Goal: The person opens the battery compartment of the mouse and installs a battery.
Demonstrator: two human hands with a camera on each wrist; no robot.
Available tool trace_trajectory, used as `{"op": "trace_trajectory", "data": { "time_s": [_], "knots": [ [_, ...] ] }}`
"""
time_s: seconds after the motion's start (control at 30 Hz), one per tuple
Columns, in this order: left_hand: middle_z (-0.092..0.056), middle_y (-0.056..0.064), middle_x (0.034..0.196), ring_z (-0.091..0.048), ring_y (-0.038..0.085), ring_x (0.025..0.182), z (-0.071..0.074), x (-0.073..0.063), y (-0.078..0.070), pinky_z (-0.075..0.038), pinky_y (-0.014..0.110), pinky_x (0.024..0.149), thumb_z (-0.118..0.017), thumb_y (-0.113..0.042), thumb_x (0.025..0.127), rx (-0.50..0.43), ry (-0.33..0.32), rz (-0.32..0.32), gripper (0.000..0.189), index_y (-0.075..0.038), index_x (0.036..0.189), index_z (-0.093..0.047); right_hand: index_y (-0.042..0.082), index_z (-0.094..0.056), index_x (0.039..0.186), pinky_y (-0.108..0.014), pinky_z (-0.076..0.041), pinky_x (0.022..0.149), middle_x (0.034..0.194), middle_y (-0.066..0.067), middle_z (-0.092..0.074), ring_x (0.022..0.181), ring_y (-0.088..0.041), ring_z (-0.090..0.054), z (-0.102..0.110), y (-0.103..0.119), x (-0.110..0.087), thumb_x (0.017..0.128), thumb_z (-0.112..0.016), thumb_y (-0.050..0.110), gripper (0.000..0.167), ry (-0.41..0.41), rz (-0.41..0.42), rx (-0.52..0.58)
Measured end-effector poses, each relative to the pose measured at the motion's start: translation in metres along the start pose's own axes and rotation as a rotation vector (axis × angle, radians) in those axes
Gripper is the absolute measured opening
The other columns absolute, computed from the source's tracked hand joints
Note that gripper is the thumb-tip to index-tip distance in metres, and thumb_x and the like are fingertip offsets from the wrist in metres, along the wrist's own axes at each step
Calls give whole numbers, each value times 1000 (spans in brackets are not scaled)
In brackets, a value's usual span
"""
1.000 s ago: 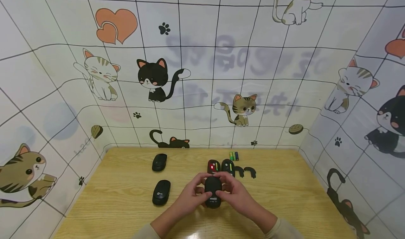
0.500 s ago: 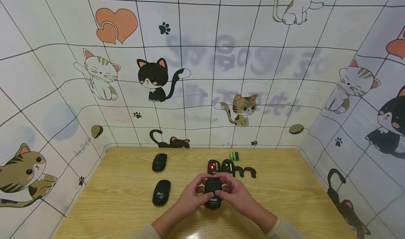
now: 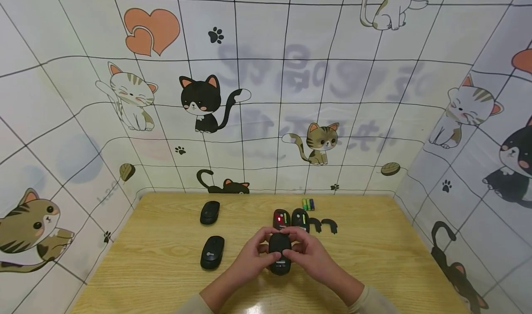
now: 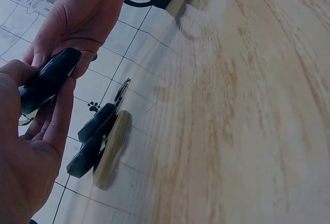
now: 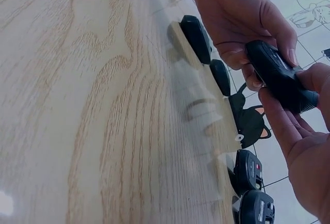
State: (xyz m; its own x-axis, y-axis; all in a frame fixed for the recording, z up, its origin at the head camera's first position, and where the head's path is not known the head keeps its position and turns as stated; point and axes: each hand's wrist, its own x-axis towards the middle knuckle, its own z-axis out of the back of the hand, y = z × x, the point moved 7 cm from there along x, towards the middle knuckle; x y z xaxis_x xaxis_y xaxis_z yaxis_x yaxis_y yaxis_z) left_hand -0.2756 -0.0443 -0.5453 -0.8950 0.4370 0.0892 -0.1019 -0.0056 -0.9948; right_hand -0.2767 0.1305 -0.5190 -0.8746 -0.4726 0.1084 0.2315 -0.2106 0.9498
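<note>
Both hands hold one black computer mouse (image 3: 280, 247) above the near middle of the table, its underside with a printed label turned up. My left hand (image 3: 258, 253) grips its left side, thumb on the underside. From the right, my right hand (image 3: 309, 254) grips it the same way. In the left wrist view the mouse (image 4: 49, 79) is held clear of the tabletop; the right wrist view shows the mouse (image 5: 281, 77) between both hands' fingers. Just beyond lie two upturned mice, one with a red light (image 3: 281, 218), the other (image 3: 300, 218) beside it, each showing a battery.
Two dark curved covers (image 3: 329, 226) lie right of the upturned mice. Several small batteries (image 3: 308, 204) are near the back edge. On the left, two black mice (image 3: 212, 252) rest right side up, one behind the other. A cat-print sheet (image 3: 257, 74) walls the wooden table (image 3: 166, 258).
The held mouse has tilted very slightly, while both hands keep the same grip on it. The head view has shifted a little. Nothing on the table has moved.
</note>
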Motion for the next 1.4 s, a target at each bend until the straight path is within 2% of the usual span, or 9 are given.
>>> {"op": "trace_trajectory", "data": {
  "time_s": [0.23,0.43,0.67,0.83,0.97,1.1,1.4],
  "knots": [
    [-57,13,126,-74,28,108,0,1,-2,-66,34,88,-76,-8,105,-7,4,7,49,-22,148,-58,13,-62,149,-31,-65,84,127,-21,-68,94,-23,-77,1,-1,0,108,-73,12,43,-6,-14,6],
    [-56,13,125,-74,28,106,0,1,0,-67,34,83,-77,-8,104,-14,12,13,50,-22,148,-59,16,-61,149,-31,-65,84,130,-21,-69,95,-24,-78,2,0,0,108,-73,12,43,-12,-16,-6],
    [-58,13,126,-74,27,104,1,2,1,-67,33,80,-77,-9,104,-9,17,22,49,-22,147,-59,13,-62,148,-31,-63,88,141,-15,-69,102,-23,-76,3,6,1,108,-74,15,42,-55,68,-74],
    [-59,12,124,-74,25,99,1,3,2,-66,32,80,-79,-9,103,8,21,23,51,-21,148,-59,11,-64,145,-34,-63,91,131,-8,-71,108,-24,-73,7,10,1,105,-78,13,41,-120,131,-131],
    [-60,11,122,-74,24,99,-1,4,3,-66,32,80,-80,-8,101,4,33,37,51,-19,147,-61,11,-66,142,-34,-61,92,118,-2,-73,107,-20,-70,12,8,2,104,-79,11,41,-184,101,-154],
    [-61,11,120,-75,24,98,-3,3,5,-65,31,79,-80,-7,101,10,57,49,50,-19,146,-62,13,-66,139,-32,-60,90,108,0,-75,100,-18,-71,18,7,2,102,-80,7,40,-230,57,-130],
    [-61,11,119,-75,24,98,-5,2,7,-65,31,80,-79,-7,101,15,77,61,48,-21,144,-63,14,-64,140,-29,-59,82,98,-3,-74,92,-20,-70,23,3,3,103,-79,7,40,-221,38,-80]
  ]
}}
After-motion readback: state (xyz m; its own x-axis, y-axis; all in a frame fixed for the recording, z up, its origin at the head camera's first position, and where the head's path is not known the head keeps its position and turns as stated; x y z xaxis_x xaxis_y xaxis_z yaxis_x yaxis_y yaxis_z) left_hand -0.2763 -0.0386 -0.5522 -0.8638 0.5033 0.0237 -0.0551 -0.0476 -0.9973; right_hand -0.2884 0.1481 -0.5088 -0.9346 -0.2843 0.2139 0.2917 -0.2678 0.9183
